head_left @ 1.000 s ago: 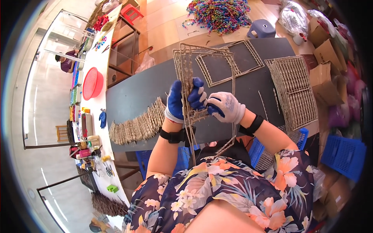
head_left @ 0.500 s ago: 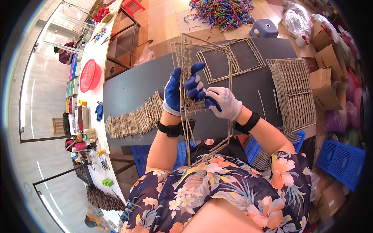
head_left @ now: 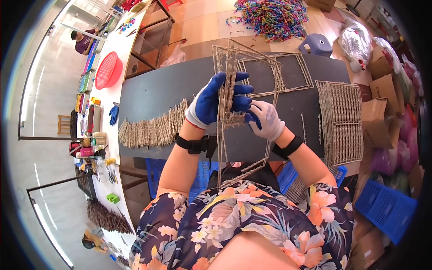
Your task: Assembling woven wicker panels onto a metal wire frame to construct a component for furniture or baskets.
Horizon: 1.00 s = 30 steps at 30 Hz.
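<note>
My left hand [head_left: 208,102], in a blue-and-white work glove, holds a rectangular wire frame [head_left: 272,101] wrapped in beige twisted cord. Its thumb lies on one side and its fingers stretch past the other, with a few knobbly twisted strips [head_left: 228,83] between them. The frame stands raised above the dark table, its lower end reaching toward my lap. My right hand [head_left: 266,121], gloved alike, has curled fingers pinched at the end of a short strip [head_left: 235,119] across the frame. Exactly what its fingertips grip is hidden.
A row of twisted strips [head_left: 153,128] lies left on the dark table [head_left: 157,90]. Flat frames [head_left: 294,67] lie at the far side, a stack of filled frames [head_left: 340,121] at the right. Blue crates [head_left: 387,209] and cardboard boxes [head_left: 380,119] stand on the floor beyond.
My left hand's fingers have straightened and spread out along the strips. The right hand stays by the frame, its fingers still curled. The whole view has shifted slightly.
</note>
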Each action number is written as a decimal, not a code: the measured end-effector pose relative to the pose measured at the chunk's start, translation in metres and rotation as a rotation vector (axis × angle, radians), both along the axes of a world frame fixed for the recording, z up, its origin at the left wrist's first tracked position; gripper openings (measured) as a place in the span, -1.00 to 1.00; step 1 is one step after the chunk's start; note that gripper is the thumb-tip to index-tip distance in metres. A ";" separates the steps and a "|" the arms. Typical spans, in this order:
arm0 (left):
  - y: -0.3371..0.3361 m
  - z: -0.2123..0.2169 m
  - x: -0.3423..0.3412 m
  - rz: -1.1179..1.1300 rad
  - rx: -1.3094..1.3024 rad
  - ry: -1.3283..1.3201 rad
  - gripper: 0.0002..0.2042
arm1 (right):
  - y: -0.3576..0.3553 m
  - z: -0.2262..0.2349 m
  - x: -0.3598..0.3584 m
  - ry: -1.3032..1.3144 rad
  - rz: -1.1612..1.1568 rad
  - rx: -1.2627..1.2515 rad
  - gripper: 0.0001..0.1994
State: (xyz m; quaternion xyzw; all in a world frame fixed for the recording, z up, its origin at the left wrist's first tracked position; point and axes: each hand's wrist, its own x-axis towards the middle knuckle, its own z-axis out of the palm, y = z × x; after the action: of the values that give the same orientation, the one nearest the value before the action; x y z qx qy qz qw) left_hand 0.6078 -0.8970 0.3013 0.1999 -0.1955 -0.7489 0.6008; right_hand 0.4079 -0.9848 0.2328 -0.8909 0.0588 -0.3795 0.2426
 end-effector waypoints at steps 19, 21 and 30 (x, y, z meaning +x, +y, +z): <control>0.013 0.016 0.017 0.024 0.005 -0.152 -0.30 | -0.001 0.004 0.010 0.073 0.097 -0.037 -0.56; 0.012 0.018 0.019 0.049 0.008 -0.222 -0.30 | 0.000 0.007 0.012 0.126 0.111 -0.017 -0.56; 0.007 0.014 0.016 -0.035 -0.140 -0.105 -0.22 | 0.003 0.012 0.024 0.131 0.234 0.086 -0.57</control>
State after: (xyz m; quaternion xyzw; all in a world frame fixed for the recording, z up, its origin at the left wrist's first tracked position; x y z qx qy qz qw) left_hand 0.6236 -0.8895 0.3158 0.1930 -0.2824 -0.7321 0.5891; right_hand 0.4314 -0.9823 0.2452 -0.9033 -0.0135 -0.2868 0.3188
